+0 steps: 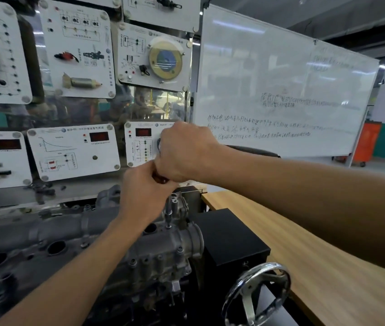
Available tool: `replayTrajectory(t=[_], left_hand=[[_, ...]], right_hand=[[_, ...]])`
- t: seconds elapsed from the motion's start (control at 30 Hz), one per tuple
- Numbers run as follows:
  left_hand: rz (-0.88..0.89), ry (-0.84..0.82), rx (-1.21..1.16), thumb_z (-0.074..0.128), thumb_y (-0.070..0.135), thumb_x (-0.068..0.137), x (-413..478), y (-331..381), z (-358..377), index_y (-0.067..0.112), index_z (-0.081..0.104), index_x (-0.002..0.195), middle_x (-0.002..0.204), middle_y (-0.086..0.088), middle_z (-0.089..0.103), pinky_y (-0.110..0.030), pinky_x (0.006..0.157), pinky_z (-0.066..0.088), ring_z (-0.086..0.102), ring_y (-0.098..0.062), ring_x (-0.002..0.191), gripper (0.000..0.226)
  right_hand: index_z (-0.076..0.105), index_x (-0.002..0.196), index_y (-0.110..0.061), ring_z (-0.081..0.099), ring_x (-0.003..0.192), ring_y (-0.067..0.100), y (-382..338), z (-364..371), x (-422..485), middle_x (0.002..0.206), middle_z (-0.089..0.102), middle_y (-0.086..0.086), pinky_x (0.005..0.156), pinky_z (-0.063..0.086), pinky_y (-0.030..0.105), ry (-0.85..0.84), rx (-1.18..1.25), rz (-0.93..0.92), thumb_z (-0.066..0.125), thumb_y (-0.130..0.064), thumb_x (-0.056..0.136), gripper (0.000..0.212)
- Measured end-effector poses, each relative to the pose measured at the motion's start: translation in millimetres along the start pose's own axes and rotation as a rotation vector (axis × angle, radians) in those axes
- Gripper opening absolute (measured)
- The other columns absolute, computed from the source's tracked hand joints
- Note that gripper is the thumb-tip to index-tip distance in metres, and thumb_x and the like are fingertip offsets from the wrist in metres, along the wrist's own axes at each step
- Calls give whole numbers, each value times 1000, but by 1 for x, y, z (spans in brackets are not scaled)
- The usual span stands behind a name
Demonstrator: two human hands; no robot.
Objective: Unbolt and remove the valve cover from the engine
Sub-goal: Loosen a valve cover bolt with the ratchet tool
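Right hand [184, 151]: curled in a fist over the top end of the tool [168, 211], fingers hidden from this side. Left hand [144, 191]: wrapped round the dark handle [159, 179] just below, touching the right. Nothing else held in either.

Tool shaft upright, tip seated on a bolt [168, 226] at the right end of the valve cover [27, 243]. Cover in place on the engine [161, 257], lower left, dark grey, round plug holes [56, 247] along the top. No gap visible at its edge, so judged not lifted yet.

Step in hand, by the look of it: unbolting, this bolt in work. Cannot tell whether cracked loose or tight. Other bolts too small or hidden under the left forearm to count, so probably early to mid task, nothing firmer.

Next move calls for keeping the shaft square to the bolt head, pressing down from the top hand and turning from the lower one. Then lifting the bolt clear and parking it somewhere safe, e.g. the wooden worktop [316, 255] on the right.

Risks: tip slipping off and rounding the head, or a loose bolt dropping into an open plug hole.
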State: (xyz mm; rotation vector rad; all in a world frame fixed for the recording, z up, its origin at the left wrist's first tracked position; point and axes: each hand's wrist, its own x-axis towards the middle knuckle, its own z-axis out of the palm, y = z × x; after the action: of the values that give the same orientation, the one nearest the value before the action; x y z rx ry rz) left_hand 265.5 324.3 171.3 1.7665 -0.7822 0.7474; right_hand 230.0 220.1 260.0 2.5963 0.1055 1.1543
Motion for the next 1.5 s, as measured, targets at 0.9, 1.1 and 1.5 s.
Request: replayTrajectory(t=[0.9,1.1,1.5], left_hand=[[6,-221,-37,77,17,82,4,0,-4,40,59,55,48,27,59,-8,54,44,60,7,51,40],[-26,-260,-121,78,22,84,5,6,2,16,78,86,76,11,75,-37,76,60,71,0,70,7],[132,-630,-432,73,23,88,-12,113,100,24,76,90,79,8,76,-32,71,60,73,-8,70,4]], right_hand=[[34,53,-20,33,42,18,3,11,-6,51,36,-4,42,20,24,136,-52,144,61,-50,74,45],[58,64,-6,50,46,29,24,25,-20,48,52,5,48,40,35,410,376,12,67,-34,86,36],[48,56,-17,49,52,18,160,-58,-128,60,52,2,47,31,24,76,17,592,45,-59,74,46]])
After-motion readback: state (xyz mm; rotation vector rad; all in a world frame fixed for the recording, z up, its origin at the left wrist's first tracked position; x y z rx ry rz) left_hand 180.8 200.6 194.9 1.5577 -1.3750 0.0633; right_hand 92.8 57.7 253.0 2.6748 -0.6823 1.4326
